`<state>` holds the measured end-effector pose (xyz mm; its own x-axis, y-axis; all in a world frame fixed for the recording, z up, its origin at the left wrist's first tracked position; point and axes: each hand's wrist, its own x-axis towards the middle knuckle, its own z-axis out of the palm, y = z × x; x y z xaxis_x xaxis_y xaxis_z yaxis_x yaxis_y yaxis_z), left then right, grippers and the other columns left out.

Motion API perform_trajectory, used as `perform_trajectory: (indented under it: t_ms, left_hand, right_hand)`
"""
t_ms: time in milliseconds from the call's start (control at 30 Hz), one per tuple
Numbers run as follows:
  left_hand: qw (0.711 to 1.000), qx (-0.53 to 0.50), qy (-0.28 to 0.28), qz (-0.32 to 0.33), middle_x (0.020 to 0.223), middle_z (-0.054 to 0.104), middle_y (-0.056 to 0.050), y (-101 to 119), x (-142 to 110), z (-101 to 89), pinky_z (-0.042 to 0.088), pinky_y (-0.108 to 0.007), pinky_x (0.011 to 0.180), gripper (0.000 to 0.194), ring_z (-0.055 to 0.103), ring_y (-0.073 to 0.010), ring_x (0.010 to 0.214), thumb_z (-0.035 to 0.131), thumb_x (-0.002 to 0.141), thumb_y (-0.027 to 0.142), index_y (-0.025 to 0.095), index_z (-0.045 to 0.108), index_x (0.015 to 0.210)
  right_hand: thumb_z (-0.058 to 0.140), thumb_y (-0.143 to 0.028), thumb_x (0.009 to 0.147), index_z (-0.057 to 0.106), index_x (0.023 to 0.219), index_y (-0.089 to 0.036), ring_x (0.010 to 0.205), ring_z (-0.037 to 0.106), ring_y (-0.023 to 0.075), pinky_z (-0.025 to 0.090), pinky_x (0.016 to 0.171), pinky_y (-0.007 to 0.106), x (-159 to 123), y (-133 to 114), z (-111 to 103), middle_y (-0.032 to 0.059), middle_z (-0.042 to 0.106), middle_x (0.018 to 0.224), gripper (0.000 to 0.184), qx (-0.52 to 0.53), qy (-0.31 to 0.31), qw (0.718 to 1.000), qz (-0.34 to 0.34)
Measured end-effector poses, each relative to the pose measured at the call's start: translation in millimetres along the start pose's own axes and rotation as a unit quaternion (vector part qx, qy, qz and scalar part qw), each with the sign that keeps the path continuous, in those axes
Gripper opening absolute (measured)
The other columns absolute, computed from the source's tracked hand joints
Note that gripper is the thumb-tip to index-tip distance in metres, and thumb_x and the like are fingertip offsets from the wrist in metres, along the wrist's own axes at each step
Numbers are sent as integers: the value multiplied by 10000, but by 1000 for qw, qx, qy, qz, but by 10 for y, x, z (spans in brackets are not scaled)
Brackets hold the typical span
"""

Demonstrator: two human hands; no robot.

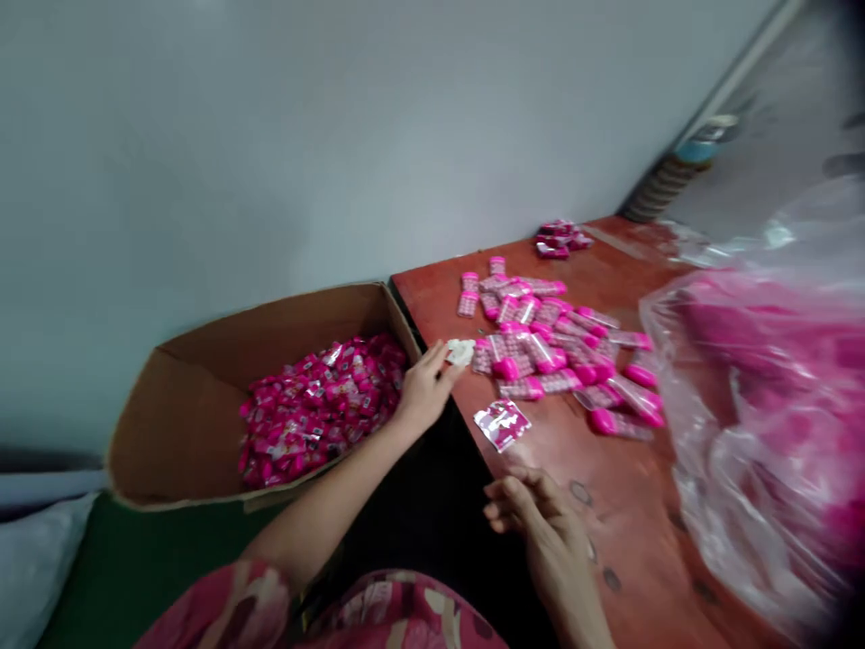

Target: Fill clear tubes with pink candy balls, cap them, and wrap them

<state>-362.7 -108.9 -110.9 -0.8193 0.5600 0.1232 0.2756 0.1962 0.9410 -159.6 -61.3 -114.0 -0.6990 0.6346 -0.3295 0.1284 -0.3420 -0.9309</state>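
Observation:
My left hand (pixel 425 388) reaches over the table's left edge. Its thumb and fingertips close around a small white crumpled piece (pixel 460 352), perhaps paper or wrapper; its kind is unclear. Just below lies a flat pink-and-white printed sachet (pixel 502 425), touched by neither hand. Nearer to me, my right hand (pixel 541 514) hovers above the table with loosely bent fingers and nothing visible in them. Beyond both hands spreads a pile of small clear tubes with pink caps (pixel 541 347), filled with small pale pink pieces.
On the left stands an open cardboard box (pixel 203 370) holding many shiny pink packets (pixel 324 406). A large clear plastic bag (pixel 709 478) with pink contents covers the right side of the red table (pixel 641 568). Pink packets (pixel 559 239) and a ribbed bottle (pixel 676 171) stand near the wall.

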Motion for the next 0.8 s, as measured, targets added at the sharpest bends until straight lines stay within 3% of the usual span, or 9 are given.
perform_trajectory:
  t_ms: [100, 200, 333, 400, 467, 533, 600, 800]
  left_hand:
    - [955, 286, -15, 79, 1337, 448, -118, -159, 261, 233, 168, -509, 1065, 363, 296, -294, 1288, 459, 849, 275, 149, 546, 1179]
    - [917, 373, -22, 137, 1281, 517, -89, -272, 413, 336, 168, -521, 1063, 298, 332, -287, 1268, 437, 862, 241, 173, 606, 1097]
    - [927, 326, 13, 182, 1220, 572, -79, -287, 337, 317, 239, -489, 1055, 222, 411, -281, 1215, 504, 832, 271, 166, 678, 920]
    - [934, 273, 11, 232, 1243, 549, -101, -254, 193, 294, 258, -468, 1056, 252, 397, -258, 1233, 517, 826, 288, 157, 650, 996]
    - [931, 219, -54, 285, 1250, 541, -111, -223, 21, 287, 300, -439, 1044, 330, 398, -218, 1239, 484, 848, 273, 163, 563, 1148]
    - [914, 205, -140, 320, 1272, 520, -115, -209, -134, 305, 306, -435, 1041, 367, 377, -217, 1254, 468, 857, 277, 168, 516, 1204]
    - [898, 220, -188, 330, 1290, 503, -104, -206, -241, 346, 274, -468, 1050, 363, 349, -237, 1269, 467, 857, 281, 183, 517, 1203]
    - [910, 244, -144, 303, 1225, 562, -83, -204, -315, 505, 262, -523, 1037, 256, 388, -263, 1242, 496, 843, 252, 198, 629, 1054]
  right_hand:
    - [617, -398, 764, 538, 868, -170, 578, 605, 127, 496, 514, 211, -5, 75, -74, 23, 648, 727, 262, -36, -11, 999, 20]
    - [620, -411, 758, 554, 856, -165, 579, 600, 128, 496, 525, 215, 2, 117, -124, 29, 649, 727, 273, -58, -13, 998, 30]
    - [610, -407, 766, 556, 837, -170, 582, 601, 129, 487, 517, 214, -13, 104, -120, 31, 652, 721, 254, -48, 1, 999, 24]
    - [617, -406, 759, 553, 829, -171, 565, 600, 133, 481, 499, 220, -29, 71, -100, 32, 651, 705, 254, -37, 10, 999, 20]
    - [625, -407, 749, 550, 820, -168, 545, 598, 138, 474, 480, 227, -44, 34, -89, 33, 648, 687, 260, -23, 16, 1000, 14]
    - [620, -402, 754, 551, 812, -164, 537, 594, 136, 468, 471, 226, -55, 1, -98, 34, 644, 680, 254, -14, 17, 1000, 4]
    - [606, -389, 770, 555, 807, -161, 536, 590, 125, 463, 474, 217, -66, -20, -124, 32, 640, 683, 236, -11, 19, 1000, -6]
    - [600, -362, 781, 555, 795, -166, 523, 583, 108, 444, 465, 199, -72, -55, -195, 16, 631, 673, 202, 10, 19, 1000, -21]
